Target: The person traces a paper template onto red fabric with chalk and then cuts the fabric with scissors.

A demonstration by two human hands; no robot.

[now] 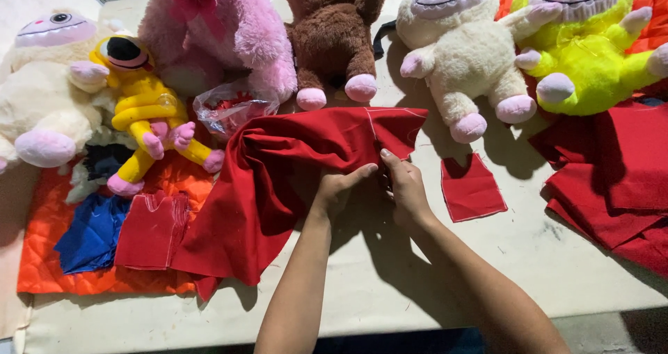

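A large piece of red cloth (pixel 278 180) lies crumpled on the pale table (pixel 417 277), spreading from the middle toward the left. My left hand (pixel 337 187) grips the cloth's lower right edge with fingers curled into the folds. Right beside it, my right hand (pixel 405 187) pinches the same edge, thumb raised against the fabric. The two hands almost touch. A small cut red cloth piece (pixel 472 189) lies flat just to the right of my right hand.
Several plush toys line the table's far edge: cream (pixel 42 89), yellow (pixel 142 110), pink (pixel 216 34), brown (pixel 330 34), cream (pixel 459 48), neon yellow (pixel 584 48). A plastic bag (pixel 226 107), orange quilted fabric (pixel 83 277), blue cloth (pixel 90 232), cut red pieces (pixel 149 232) and stacked red cloth (pixel 612 180).
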